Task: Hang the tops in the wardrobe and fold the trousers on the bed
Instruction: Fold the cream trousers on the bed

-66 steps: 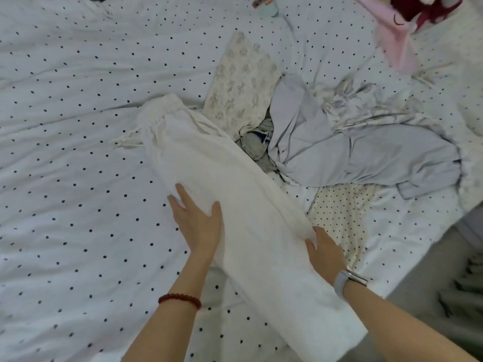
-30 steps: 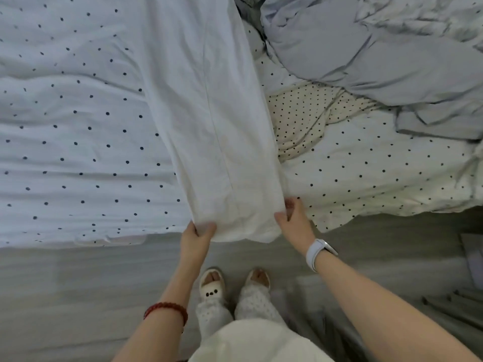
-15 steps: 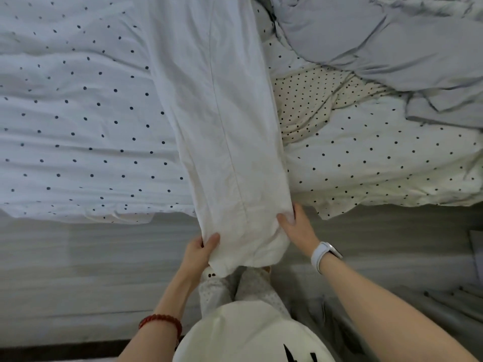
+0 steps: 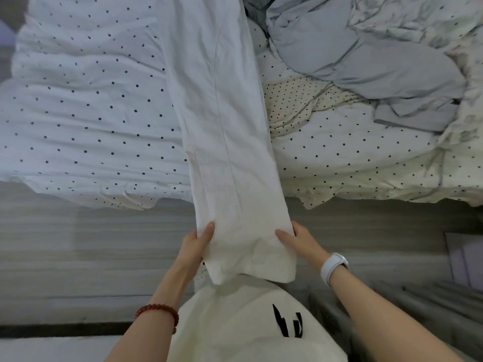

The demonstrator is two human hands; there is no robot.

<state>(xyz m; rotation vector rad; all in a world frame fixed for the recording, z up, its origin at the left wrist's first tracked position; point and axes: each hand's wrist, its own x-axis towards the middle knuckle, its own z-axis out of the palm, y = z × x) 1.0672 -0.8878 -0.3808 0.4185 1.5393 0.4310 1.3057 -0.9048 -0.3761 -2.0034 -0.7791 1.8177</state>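
The long white cotton trousers are cut off by the top edge, their waistband unseen. The fingers of both hands are hidden beneath the hem. The crumpled grey-blue garment is cropped above.

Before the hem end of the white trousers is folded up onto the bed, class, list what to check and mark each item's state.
1. Left hand grips one hem corner of the white trousers: ok.
2. Right hand grips the other corner: ok.
3. Legs stacked evenly: ok.
4. Hem clear of the floor: ok.
5. Waistband flat on the bed: cannot tell, out of view.
6. Grey garment clear of the trousers: ok.
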